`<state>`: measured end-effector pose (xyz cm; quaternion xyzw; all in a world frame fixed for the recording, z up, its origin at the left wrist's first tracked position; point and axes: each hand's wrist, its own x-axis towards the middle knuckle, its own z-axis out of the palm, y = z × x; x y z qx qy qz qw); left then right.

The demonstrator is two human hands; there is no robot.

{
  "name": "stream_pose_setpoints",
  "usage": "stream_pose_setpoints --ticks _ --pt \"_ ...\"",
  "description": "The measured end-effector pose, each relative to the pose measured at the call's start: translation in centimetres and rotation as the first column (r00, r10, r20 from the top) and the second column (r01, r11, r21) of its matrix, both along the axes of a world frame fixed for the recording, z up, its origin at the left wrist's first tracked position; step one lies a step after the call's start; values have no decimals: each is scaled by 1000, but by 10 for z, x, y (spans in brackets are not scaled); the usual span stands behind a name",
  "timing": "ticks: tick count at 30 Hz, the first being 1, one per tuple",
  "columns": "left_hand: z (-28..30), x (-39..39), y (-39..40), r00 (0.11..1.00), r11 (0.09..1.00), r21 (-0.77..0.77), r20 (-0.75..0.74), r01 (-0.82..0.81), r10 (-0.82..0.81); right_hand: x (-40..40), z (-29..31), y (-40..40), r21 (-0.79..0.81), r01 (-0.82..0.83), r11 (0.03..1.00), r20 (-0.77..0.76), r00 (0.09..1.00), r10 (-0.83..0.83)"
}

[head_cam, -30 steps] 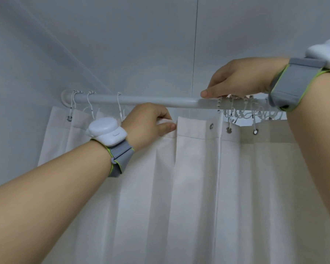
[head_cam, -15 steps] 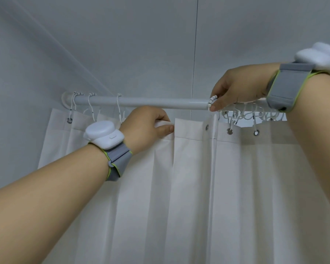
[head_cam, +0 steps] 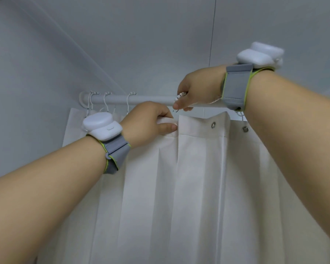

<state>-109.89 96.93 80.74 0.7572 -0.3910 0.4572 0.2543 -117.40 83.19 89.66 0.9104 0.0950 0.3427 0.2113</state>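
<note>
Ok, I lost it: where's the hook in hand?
The beaded hook is mid head view, pinched by the right hand at the rod, above the left hand gripping the curtain.

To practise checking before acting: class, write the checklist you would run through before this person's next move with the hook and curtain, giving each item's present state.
1. Left hand pinches curtain hem: ok.
2. Right hand holds hook: ok.
3. Hook looped over rod: ok.
4. Hook tip through an eyelet: not ok; it hangs above the hem.
5. Another eyelet under the pinch: cannot tell; fingers cover that spot.
</note>
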Motion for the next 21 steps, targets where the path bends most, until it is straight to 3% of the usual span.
stream_pose_setpoints --ticks 3,10,17,21 --pt "1 -5 4 999 999 34 -23 -27 28 6 -3 9 60 -69 996 -32 997 71" --pt "2 -8 15 998 996 -71 -26 -55 53 6 -6 21 95 -127 987 -22 991 129" --pt "5 -17 17 994 993 -56 -47 -102 99 0 -8 20 297 -273 915 -4 958 287" --pt "1 -15 17 985 971 -163 -42 -175 170 0 -9 24 454 -287 844 -13 944 329"
